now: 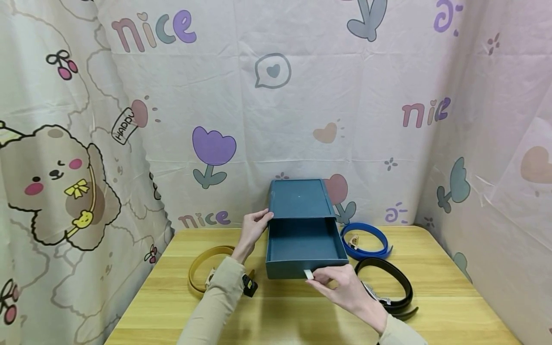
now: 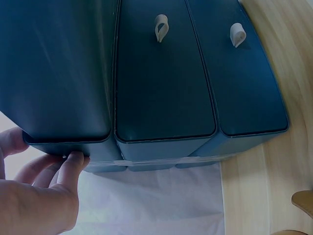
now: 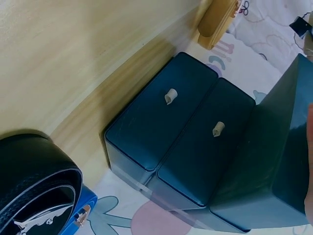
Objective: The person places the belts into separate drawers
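Note:
A dark teal drawer cabinet (image 1: 297, 197) stands at the back of the table, its top drawer (image 1: 286, 270) pulled well out, with a bare inside. At the drawer's front, my right hand (image 1: 342, 287) pinches the pale pull tab (image 1: 308, 274) between thumb and fingers. My left hand (image 1: 254, 229) grips the cabinet's left upper front edge. In the left wrist view, that hand's thumb lies over the corner and its bent fingers (image 2: 73, 164) press the side. Two lower drawers (image 3: 146, 117) are closed, each with a small loop tab (image 3: 170, 96).
Right of the cabinet lie a coiled blue belt (image 1: 390, 238) and, nearer, a coiled black belt (image 1: 405, 280) with a metal buckle. A tan belt (image 1: 194, 268) is coiled on the left, partly behind my left forearm. Printed curtains (image 1: 284, 120) hang behind and at both sides.

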### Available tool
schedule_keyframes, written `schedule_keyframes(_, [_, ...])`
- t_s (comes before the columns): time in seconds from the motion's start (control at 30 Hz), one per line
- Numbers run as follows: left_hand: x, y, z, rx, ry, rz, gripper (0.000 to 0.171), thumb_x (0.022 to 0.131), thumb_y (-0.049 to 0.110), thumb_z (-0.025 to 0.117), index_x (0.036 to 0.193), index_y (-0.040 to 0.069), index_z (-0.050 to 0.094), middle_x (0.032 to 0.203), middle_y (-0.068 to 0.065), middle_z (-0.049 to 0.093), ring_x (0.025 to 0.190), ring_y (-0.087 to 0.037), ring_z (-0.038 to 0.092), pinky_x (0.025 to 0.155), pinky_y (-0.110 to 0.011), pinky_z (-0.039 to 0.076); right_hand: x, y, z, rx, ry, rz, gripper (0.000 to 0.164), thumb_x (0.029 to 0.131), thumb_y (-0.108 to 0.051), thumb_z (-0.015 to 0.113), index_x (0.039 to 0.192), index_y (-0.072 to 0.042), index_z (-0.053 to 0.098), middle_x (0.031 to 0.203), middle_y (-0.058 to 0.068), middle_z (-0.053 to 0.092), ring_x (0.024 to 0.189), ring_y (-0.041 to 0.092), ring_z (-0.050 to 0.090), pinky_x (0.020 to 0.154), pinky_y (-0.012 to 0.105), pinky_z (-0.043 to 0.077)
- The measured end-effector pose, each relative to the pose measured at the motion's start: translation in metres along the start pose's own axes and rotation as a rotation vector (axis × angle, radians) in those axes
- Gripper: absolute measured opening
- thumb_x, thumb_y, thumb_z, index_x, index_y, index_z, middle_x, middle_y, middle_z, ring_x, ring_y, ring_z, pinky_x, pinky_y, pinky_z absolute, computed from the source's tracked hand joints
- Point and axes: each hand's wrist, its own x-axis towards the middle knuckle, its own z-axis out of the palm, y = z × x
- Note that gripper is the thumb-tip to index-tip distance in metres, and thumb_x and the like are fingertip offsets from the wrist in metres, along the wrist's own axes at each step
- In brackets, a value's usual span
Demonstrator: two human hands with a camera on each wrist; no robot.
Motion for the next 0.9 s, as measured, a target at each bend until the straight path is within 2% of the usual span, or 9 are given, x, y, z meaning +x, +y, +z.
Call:
schedule_keyframes(0.3, [0.000,0.001,0.000,0.003,-0.004,0.001,0.045,0.099,0.023,0.064,0.137,-0.002,0.060,0.142,-0.020,0.060,0.131,-0.035,0.058,0.109,-0.049,0.047,0.002,-0.002,-0.010,0.024,0.010,-0.023,0.011,0.091,-0.019,0.076,0.089,-0.008,0.075,0.074,0.002,0.077,0.060,0.002,0.070,0.062,0.011,0.054])
schedule_keyframes(0.63, [0.001,0.000,-0.001,0.017,0.002,0.006,0.044,0.099,0.023,0.064,0.136,-0.002,0.061,0.142,-0.021,0.059,0.130,-0.036,0.058,0.108,-0.049,0.047,0.015,0.010,-0.035,0.152,0.086,-0.148,0.017,0.087,-0.014,0.079,0.086,0.002,0.073,0.063,0.006,0.073,0.052,0.004,0.065,0.052,0.011,0.050])
schedule_keyframes(0.8, [0.001,0.000,0.000,0.021,0.006,0.004,0.045,0.099,0.024,0.064,0.136,-0.001,0.062,0.143,-0.019,0.059,0.129,-0.035,0.059,0.108,-0.049,0.048,0.013,0.016,-0.057,0.239,0.074,-0.119,0.013,0.082,-0.003,0.081,0.092,0.001,0.073,0.061,0.008,0.070,0.051,0.006,0.064,0.051,0.012,0.049])
schedule_keyframes(0.9, [0.000,0.001,0.000,0.021,0.010,0.009,0.044,0.099,0.024,0.064,0.135,-0.001,0.062,0.144,-0.018,0.059,0.126,-0.032,0.060,0.108,-0.049,0.048,0.007,0.022,-0.070,0.278,0.049,-0.078,0.021,0.077,0.007,0.082,0.094,0.000,0.073,0.063,0.008,0.070,0.053,0.007,0.065,0.053,0.013,0.050])
